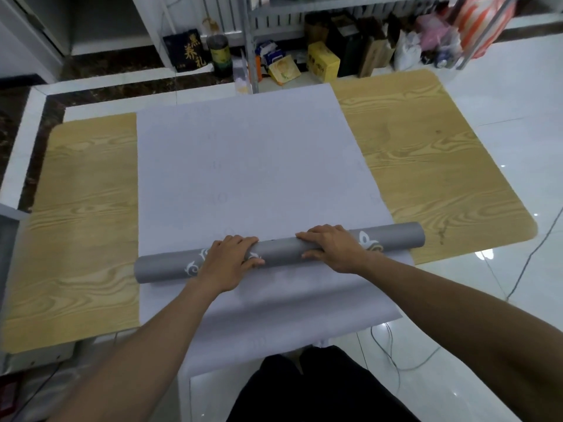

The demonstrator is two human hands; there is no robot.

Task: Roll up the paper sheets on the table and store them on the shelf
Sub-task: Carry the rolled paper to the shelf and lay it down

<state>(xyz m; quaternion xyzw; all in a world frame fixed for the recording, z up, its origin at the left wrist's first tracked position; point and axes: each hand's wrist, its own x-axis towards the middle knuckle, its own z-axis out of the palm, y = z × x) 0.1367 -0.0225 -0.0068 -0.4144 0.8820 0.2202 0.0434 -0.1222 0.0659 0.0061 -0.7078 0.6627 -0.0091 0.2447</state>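
Nearest your body, the pale paper sheet (243, 166) hangs over the near edge of the wooden table (85, 208), above your dark trousers (304, 388). Just beyond that overhang, under your fingers, the grey roll (280, 251) with white swirl prints lies crosswise on the sheet, its right end a little farther from you than its left.

Your left hand (228, 260) rests on the roll left of its middle. Your right hand (332, 249) rests right of the middle. On each hand the fingers lie close together, nearly straight over the top of the roll and pointing inward, with the thumb set apart along the near side.

Past your fingertips the sheet lies flat to the far table edge. Beyond it on the floor stand a yellow box (323, 60), a dark bottle (219, 51) and bags, under the metal shelf (335, 3).
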